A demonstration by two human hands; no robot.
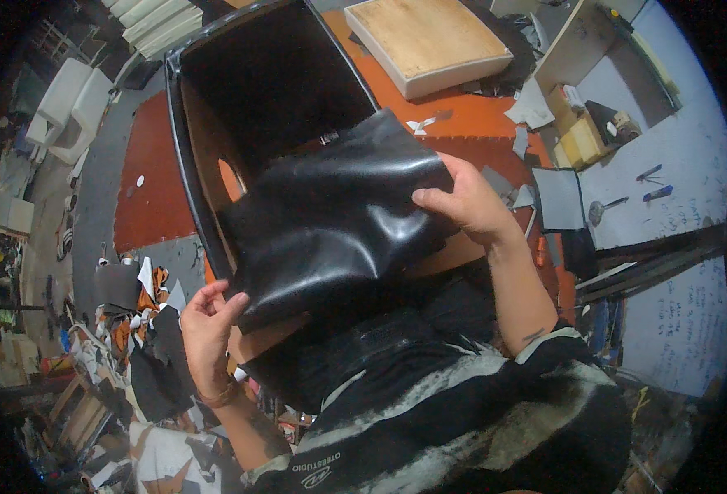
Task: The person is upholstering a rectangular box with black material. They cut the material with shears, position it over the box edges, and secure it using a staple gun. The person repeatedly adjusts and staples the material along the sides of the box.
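Note:
A glossy black sheet that looks like leather or vinyl (pixel 330 222) is stretched between my two hands, wrinkled toward its right side. My right hand (pixel 470 202) grips its right edge, thumb on top and fingers underneath. At the lower left corner, my left hand (pixel 212 329) pinches the sheet's edge with curled fingers; the sheet partly hides this hold. Beneath and beyond the sheet lies a large open box-shaped frame (pixel 175 123), with a black covering on its rim and a dark hollow inside. Bare brown board shows along its inner left side and below the sheet.
A reddish-orange work surface (pixel 145 177) lies under the frame. Beyond it rests a white-sided block with a tan top (pixel 429 45). Fabric scraps (pixel 149 305) pile up at the left. On the right, a white board (pixel 660 189) carries small tools, beside yellow blocks (pixel 582 140).

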